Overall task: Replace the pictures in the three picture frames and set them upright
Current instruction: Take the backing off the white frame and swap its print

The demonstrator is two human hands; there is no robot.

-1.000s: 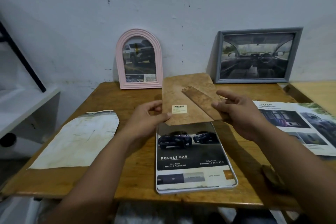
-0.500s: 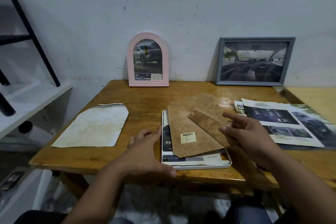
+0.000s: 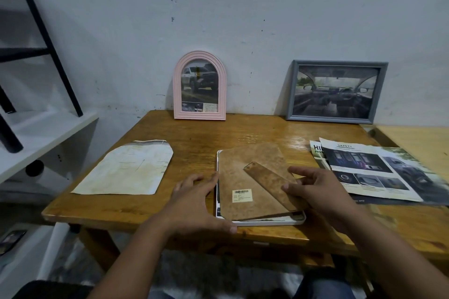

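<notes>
Left hand (image 3: 194,204) lies spread at the near left corner of the white frame (image 3: 267,222), fingers straight and fanned, thumb along the frame's near edge, fingertips at its left side; it grips nothing. Right hand (image 3: 315,192) rests on the right side of the brown backing board (image 3: 245,177), fingers extended with the tips on the board's stand flap (image 3: 264,179); whether the thumb hooks under the board's edge cannot be told. White frame lies flat, face down, near the front edge of the wooden table (image 3: 194,133); the backing board sits in it slightly skewed, its near right edge lifted a little off the frame, barcode sticker (image 3: 242,195) facing up. Left of the frame, well apart, a stained, arch-cut sheet of paper (image 3: 126,170) lies flat. To the right, car brochure pages (image 3: 371,172) overlap one another. At the back edge of the table, the pink arched frame (image 3: 199,86) stands upright against the wall with a truck picture in it; the grey rectangular frame (image 3: 336,91) leans on the wall to its right, showing a car interior. A white shelf (image 3: 36,138) stands at far left.
</notes>
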